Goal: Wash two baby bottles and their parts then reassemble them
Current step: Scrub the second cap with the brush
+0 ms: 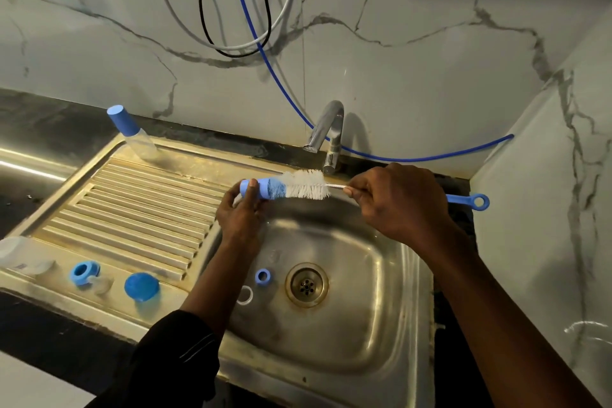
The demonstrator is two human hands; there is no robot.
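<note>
Busy with a blue cap (263, 189): small, light and hard plastic by the look of it. Stiff enough to squeeze firmly and unlikely to break, but probably slick once wet or soapy. Best taken round the closed end and sides, leaving the open mouth free for the bottle brush (308, 188).

Held much that way now. Gripped in the left hand (240, 215), fingers (253, 196) curled under and behind it and the thumb laid across the front. Closed end poking out left of the thumb, mouth turned right. Raised over the left edge of the sink (381, 275), below and left of the tap (326, 129), touching only hand and brush.

Right hand (397, 202) closed on the brush, fingertips pinching the thin wire stem just behind the white bristles, with the blue ringed handle sticking out past the wrist. Brush tip seemingly inside the cap's mouth; hard to tell how deep. Springy bristles and a bendy stem, so better gripped close to the head, as here.

Down in the basin, well apart from both hands: a small blue ring (262, 275) and a clear ring (245, 295) near the drain.
</note>
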